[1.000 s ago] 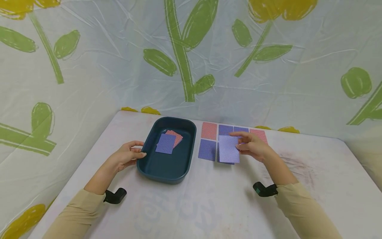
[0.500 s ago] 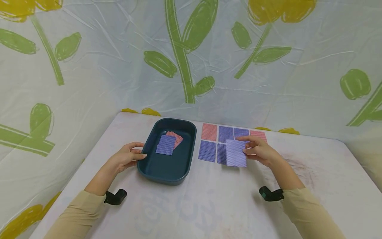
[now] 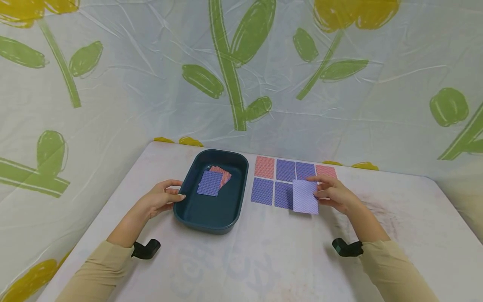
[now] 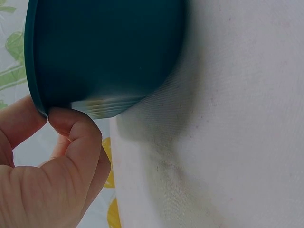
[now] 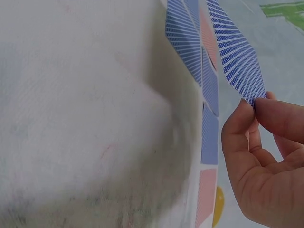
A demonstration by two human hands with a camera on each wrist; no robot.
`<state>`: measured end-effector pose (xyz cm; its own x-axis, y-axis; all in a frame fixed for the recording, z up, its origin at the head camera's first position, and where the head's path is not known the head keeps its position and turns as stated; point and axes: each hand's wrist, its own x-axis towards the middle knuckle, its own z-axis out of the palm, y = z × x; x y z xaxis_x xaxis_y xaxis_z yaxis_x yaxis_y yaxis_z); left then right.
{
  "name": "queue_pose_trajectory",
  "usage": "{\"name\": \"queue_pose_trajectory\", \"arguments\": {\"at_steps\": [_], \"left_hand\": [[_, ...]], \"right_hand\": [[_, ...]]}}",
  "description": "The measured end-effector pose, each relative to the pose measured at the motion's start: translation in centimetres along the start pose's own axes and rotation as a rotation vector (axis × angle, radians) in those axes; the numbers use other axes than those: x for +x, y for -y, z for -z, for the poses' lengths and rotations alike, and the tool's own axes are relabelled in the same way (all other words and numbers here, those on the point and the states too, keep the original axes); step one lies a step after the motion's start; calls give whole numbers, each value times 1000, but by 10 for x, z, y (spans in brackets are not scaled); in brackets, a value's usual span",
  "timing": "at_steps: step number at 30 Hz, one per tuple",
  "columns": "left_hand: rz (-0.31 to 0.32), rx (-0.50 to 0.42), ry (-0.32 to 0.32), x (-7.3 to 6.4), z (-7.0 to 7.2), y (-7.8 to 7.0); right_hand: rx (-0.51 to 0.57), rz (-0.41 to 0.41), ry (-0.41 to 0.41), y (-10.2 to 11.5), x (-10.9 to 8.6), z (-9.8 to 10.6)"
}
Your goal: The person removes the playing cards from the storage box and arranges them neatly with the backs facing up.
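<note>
Left hand [image 3: 162,198] pinches tray [image 3: 211,213]; loose cards [image 3: 209,183] lie inside. To its right, laid blue card [image 3: 283,194] shows more; held card [image 3: 305,197], pinched by right hand [image 3: 335,195] above table [image 3: 279,247], hangs farther right than before, seemingly unplaced.

Tray [image 3: 211,212] looks like smooth hard plastic w/ a semi-gloss sheen. Held card [image 3: 305,197] is thin, smooth coated paper, approx. satin; other cards [image 3: 262,191] look the same but matt. Counter [image 3: 211,268] has a matt, smudged cloth-like surf. w/ fine weave. Backdrop [image 3: 151,84] is wrinkled thin sheeting, slightly shiny; fabric vs. plastic unclear. 2 sleeves [image 3: 94,268]: matt, creased cloth.
</note>
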<state>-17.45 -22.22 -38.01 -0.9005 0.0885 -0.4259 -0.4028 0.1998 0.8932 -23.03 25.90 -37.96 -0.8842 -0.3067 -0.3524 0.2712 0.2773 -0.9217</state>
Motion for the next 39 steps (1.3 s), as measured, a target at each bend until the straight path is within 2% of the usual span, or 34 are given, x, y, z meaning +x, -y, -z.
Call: {"name": "queue_pose_trajectory", "arguments": {"at_steps": [12, 16, 19, 28, 39], "left_hand": [[2, 7, -6, 0, -1, 0], [-4, 1, 0, 1, 0, 2], [-8, -1, 2, 1, 1, 2], [-24, 4, 13, 1, 1, 1], [-13, 12, 11, 0, 1, 0]], "right_hand": [[-26, -38, -31, -8, 2, 7], [-56, -24, -37, -12, 3, 8], [-110, -8, -55, -15, 6, 9], [-382, 53, -205, -21, 15, -2], [-518, 107, -266, -24, 19, -5]]}}
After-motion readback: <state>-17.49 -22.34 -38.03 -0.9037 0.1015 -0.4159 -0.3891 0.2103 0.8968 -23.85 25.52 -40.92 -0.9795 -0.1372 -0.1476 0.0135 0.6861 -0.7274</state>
